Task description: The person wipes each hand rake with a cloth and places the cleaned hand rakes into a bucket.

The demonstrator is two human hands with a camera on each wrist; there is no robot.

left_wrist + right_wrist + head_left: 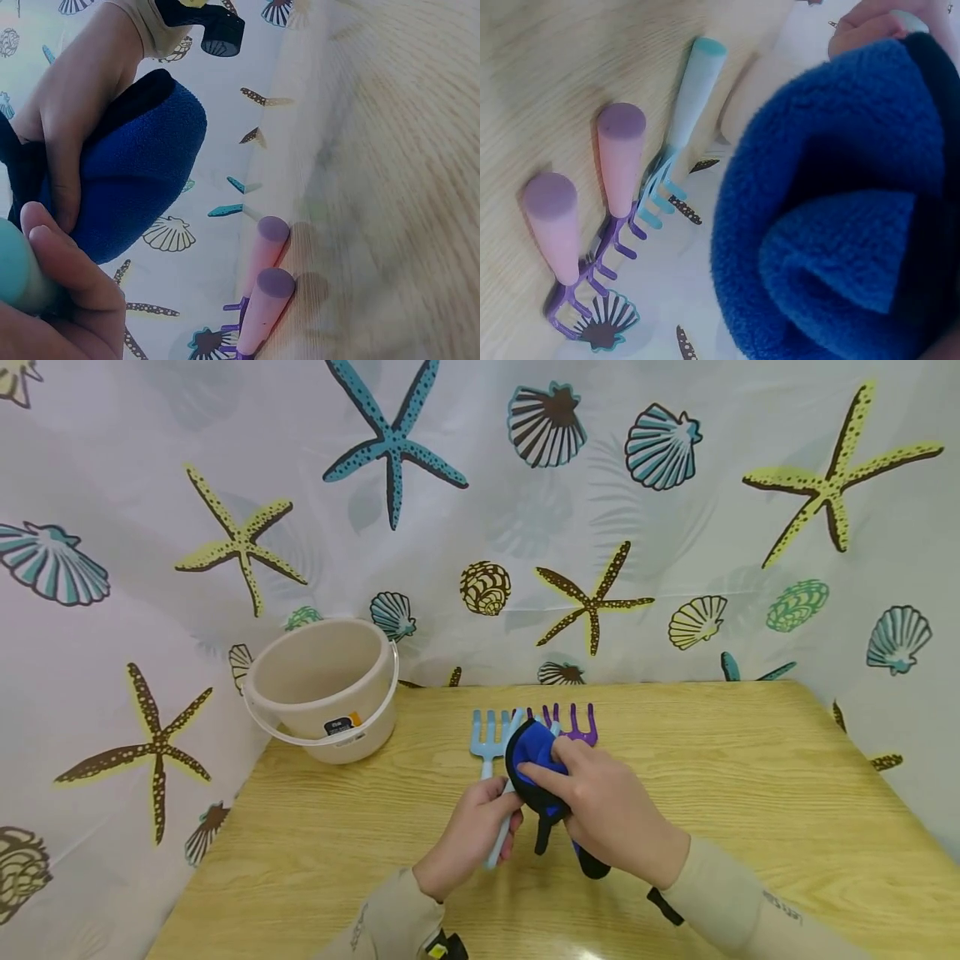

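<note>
My left hand grips the handle of a light blue hand rake, tilted with its tines up. The handle's teal end pokes out of the curled fingers in the left wrist view. My right hand holds a blue fleecy cloth with black edging, bunched over the rake's head; the cloth hides most of the tines. In the right wrist view the folded cloth fills the right side. Behind the hands lie another light blue rake and two purple rakes with pink handles.
A beige bucket with a white handle stands at the back left of the wooden table. A white curtain printed with starfish and shells hangs behind and at the sides.
</note>
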